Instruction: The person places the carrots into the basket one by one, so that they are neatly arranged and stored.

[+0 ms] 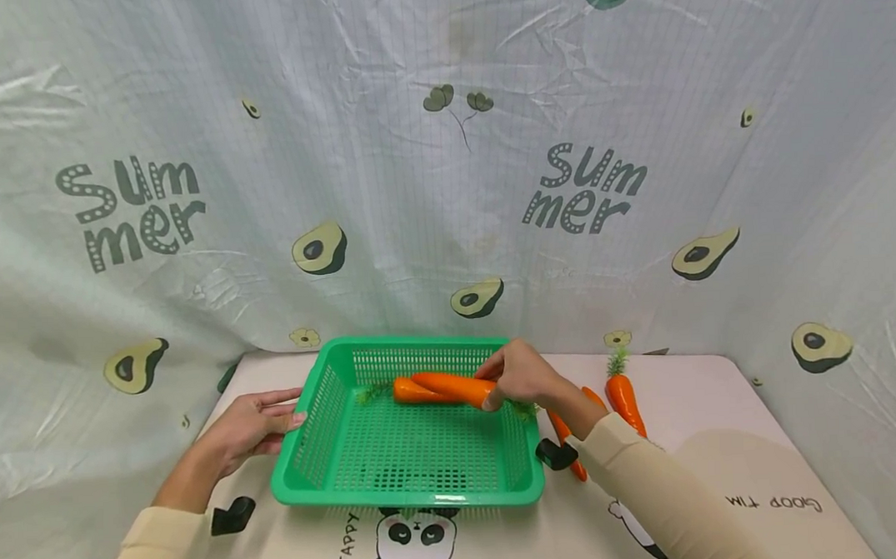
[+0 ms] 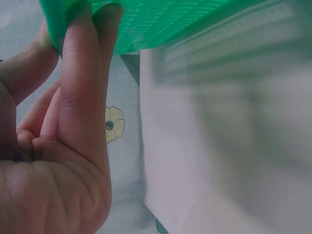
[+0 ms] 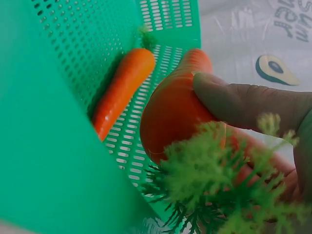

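A green plastic basket [image 1: 408,501] with slotted walls stands tilted before me. My left hand [image 1: 240,426] grips its left rim, thumb over the edge and fingers outside; the left wrist view shows the fingertips against the green wall. Over the basket's right part, my right hand [image 1: 523,375] pinches an orange carrot [image 1: 456,386] near its leafy end. Those feathery green leaves [image 3: 200,170] hang below the thumb in the right wrist view. Another carrot [image 3: 124,90] lies inside the basket along the far wall, its leaves pointing left in the head view.
To the right of the basket, a carrot with its leaves [image 1: 624,401] lies on the pale table [image 1: 709,401]. More carrots [image 1: 560,429] lie there, partly hidden by my right arm. A printed curtain [image 1: 384,190] hangs behind and at both sides.
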A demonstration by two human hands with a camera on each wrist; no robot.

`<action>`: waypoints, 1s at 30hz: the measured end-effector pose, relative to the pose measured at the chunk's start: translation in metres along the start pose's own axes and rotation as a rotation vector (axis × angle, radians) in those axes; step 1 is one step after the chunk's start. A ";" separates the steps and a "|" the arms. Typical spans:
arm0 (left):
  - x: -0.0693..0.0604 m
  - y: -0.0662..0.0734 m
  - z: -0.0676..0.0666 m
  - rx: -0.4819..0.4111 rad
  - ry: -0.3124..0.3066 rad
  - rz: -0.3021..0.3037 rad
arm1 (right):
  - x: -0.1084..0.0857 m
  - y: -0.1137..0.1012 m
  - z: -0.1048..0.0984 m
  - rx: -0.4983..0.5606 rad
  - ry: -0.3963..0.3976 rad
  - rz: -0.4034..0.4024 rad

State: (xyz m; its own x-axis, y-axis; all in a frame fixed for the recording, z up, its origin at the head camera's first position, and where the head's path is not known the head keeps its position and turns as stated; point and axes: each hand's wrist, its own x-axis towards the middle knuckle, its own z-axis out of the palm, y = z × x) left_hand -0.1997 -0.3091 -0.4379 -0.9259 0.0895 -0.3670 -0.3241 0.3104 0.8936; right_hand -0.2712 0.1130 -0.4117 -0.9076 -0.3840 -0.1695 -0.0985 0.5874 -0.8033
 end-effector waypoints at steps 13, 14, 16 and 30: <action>0.001 -0.001 0.000 -0.008 -0.012 0.009 | 0.012 -0.002 0.010 -0.042 -0.046 -0.049; 0.001 -0.001 -0.001 -0.009 -0.016 0.011 | 0.013 -0.003 0.010 -0.046 -0.049 -0.052; 0.001 -0.001 -0.001 -0.010 -0.020 0.012 | 0.015 -0.004 0.011 -0.055 -0.052 -0.054; -0.001 -0.001 0.000 -0.007 -0.018 0.018 | 0.022 -0.009 0.017 -0.092 -0.069 -0.030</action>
State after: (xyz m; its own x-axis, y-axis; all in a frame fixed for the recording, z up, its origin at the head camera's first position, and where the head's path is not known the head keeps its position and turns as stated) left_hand -0.1983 -0.3097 -0.4382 -0.9280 0.1126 -0.3551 -0.3086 0.3016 0.9021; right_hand -0.2834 0.0868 -0.4183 -0.8736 -0.4489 -0.1878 -0.1653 0.6368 -0.7531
